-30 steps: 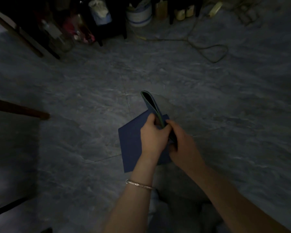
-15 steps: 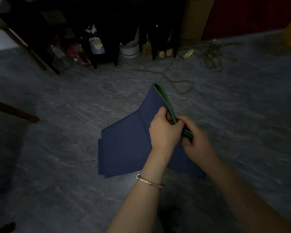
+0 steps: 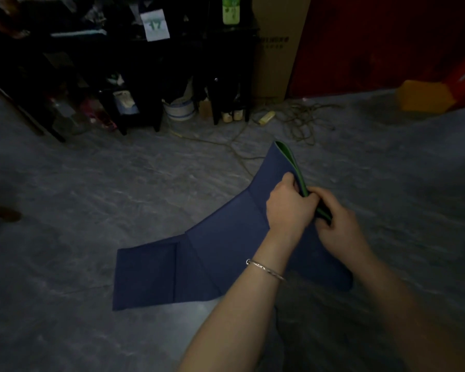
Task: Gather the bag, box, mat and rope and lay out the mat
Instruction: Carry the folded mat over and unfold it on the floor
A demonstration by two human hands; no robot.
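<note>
We pinch the mat's (image 3: 215, 253) folded end in both hands, left hand (image 3: 289, 209) and right hand (image 3: 340, 226) side by side. Its opened panels run from our hands toward the near left of the floor (image 3: 91, 183), so we judge the rest should unfold to the right.

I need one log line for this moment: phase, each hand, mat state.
phase: laying out mat | left hand: grips folded end | right hand: grips folded end | mat: partly unfolded, touching floor

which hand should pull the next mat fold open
Left, probably: the left hand grips the mat on the side where its panels already spread over the floor; the right hand pinches the still-folded green-edged rest.
</note>
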